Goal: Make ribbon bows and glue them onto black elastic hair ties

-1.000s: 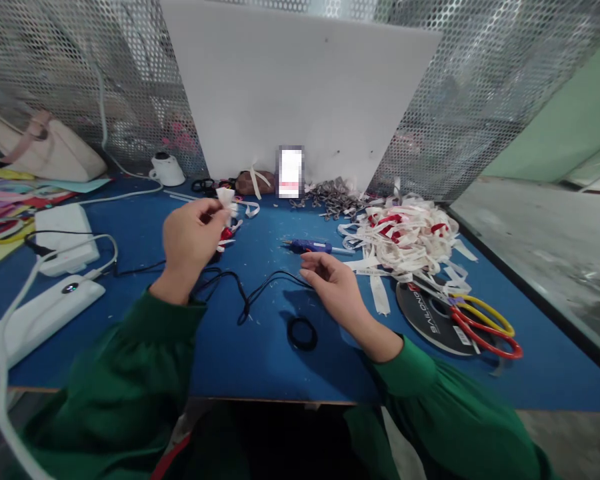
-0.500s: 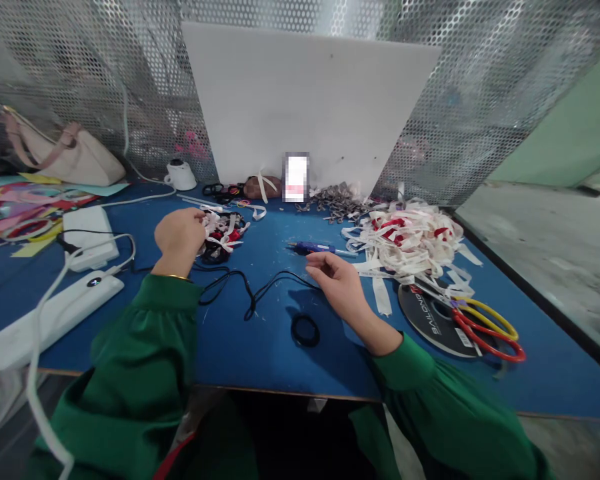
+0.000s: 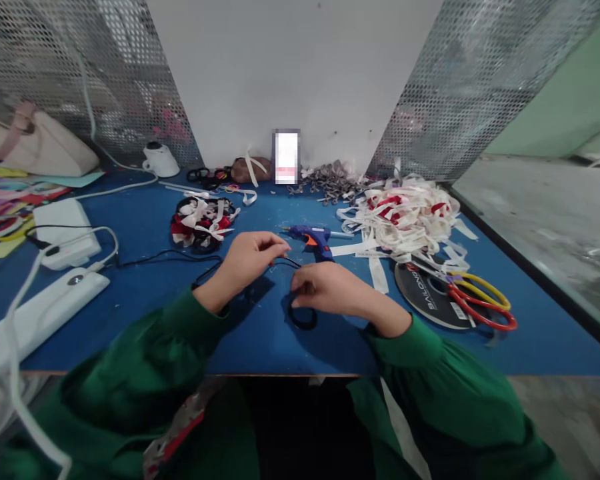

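Note:
My left hand (image 3: 253, 261) is closed in a pinch over the middle of the blue table, just left of my right hand; what its fingertips hold, if anything, is too small to tell. My right hand (image 3: 330, 287) has its fingers curled at the upper edge of a black ring (image 3: 303, 321) lying on the table, and whether it grips the ring is unclear. Beyond my hands lies a blue glue gun (image 3: 316, 237) with an orange trigger. A pile of bows and black bands (image 3: 203, 223) rests to the left.
Cream and red ribbons (image 3: 405, 217) are heaped at the right, near a black spool (image 3: 433, 300) and red-and-yellow scissors (image 3: 483, 303). At the left are a white power strip (image 3: 45, 320) and white cables. A lit phone (image 3: 287, 157) leans against the white board (image 3: 290, 73).
My left hand has left the pile of bows and moved right. My right hand has come down to the black ring, and its fingers are more curled. The view has shifted slightly.

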Demonstrator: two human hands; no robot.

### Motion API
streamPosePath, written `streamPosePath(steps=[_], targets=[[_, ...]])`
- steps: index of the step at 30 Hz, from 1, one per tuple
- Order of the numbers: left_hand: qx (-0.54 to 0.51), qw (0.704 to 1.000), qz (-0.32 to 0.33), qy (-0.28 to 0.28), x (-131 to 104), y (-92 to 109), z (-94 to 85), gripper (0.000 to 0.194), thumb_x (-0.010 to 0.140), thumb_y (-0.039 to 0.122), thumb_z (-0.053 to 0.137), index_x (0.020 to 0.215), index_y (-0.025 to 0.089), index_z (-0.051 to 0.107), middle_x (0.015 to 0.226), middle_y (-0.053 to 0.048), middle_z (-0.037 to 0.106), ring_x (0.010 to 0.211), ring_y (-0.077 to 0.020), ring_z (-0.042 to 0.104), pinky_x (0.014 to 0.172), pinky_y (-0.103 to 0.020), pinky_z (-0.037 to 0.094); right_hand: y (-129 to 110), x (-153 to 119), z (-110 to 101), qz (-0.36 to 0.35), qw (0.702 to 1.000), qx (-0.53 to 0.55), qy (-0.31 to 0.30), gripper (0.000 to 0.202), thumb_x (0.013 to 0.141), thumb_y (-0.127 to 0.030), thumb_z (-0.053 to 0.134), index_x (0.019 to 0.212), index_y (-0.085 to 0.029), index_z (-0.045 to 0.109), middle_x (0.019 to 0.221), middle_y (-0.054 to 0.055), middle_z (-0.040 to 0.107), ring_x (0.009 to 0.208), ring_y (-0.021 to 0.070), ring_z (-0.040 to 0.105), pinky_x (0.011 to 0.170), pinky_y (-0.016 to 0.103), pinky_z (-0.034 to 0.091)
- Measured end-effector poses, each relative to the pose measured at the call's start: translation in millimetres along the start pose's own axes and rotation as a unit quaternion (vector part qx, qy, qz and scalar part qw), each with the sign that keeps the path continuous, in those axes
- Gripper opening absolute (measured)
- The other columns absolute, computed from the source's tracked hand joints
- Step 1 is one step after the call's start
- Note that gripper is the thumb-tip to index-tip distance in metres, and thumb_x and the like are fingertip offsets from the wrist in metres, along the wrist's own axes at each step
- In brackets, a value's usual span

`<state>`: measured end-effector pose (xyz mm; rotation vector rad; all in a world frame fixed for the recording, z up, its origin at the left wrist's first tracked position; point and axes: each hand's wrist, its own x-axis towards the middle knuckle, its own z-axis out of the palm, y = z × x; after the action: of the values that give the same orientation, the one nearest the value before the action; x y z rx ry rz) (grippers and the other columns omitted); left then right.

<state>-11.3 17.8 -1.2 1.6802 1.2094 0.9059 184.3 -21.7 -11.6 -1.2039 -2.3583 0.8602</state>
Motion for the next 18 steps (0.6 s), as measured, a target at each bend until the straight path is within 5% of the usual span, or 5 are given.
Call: streamPosePath(steps=[7, 11, 14, 18], targets=[[0.033, 0.997, 0.004, -0.067, -7.3, -1.4, 8.1, 0.02, 0.082, 0.035, 0.067, 0.08, 0.017, 0.076, 0.077, -0.004, 0.074, 0.061, -0.0137, 0.057, 0.061, -0.025, 0.043, -3.2, -3.0, 5.2, -0.031, 0.993, -0.102, -0.043, 0.014, 0.074, -0.005, 0.065, 0.077, -0.02, 0.065, 0.076, 0.003, 0.068, 0.065, 0.0156, 0.055, 0.058, 0.027, 0.029], [0.008, 0.997, 0.01, -0.076, -8.4, -0.2, 10.8, 0.031, 0.087, 0.041, 0.063, 0.072, 0.016, 0.072, 0.064, -0.001, 0.064, 0.06, -0.0125, 0.052, 0.06, -0.025, 0.038, -2.7, 1.3, -0.7, -0.013, 0.988, -0.07, 0.137, 0.008, 0.083, -0.012, 0.061, 0.081, -0.02, 0.06, 0.078, 0.002, 0.065, 0.069, 0.015, 0.055, 0.062, 0.026, 0.034], [-0.072, 0.992, -0.051, -0.093, -10.0, 0.1, 12.5, 0.043, 0.087, 0.053, 0.061, 0.07, 0.015, 0.07, 0.062, -0.001, 0.061, 0.057, -0.0115, 0.05, 0.055, -0.025, 0.034, 0.6, 3.1, -3.1, -0.022, 0.958, -0.092, 0.272, 0.006, 0.089, -0.017, 0.057, 0.085, -0.02, 0.061, 0.084, 0.003, 0.064, 0.072, 0.0158, 0.056, 0.063, 0.027, 0.036], [-0.184, 0.967, -0.126, -0.122, -11.3, -0.7, 12.1, 0.045, 0.082, 0.06, 0.067, 0.076, 0.015, 0.069, 0.067, -0.001, 0.062, 0.057, -0.0103, 0.05, 0.054, -0.023, 0.033, 3.8, 3.3, -0.3, -0.063, 0.933, -0.164, 0.314, 0.009, 0.092, -0.017, 0.053, 0.091, -0.02, 0.062, 0.086, 0.005, 0.065, 0.075, 0.018, 0.059, 0.064, 0.029, 0.038]])
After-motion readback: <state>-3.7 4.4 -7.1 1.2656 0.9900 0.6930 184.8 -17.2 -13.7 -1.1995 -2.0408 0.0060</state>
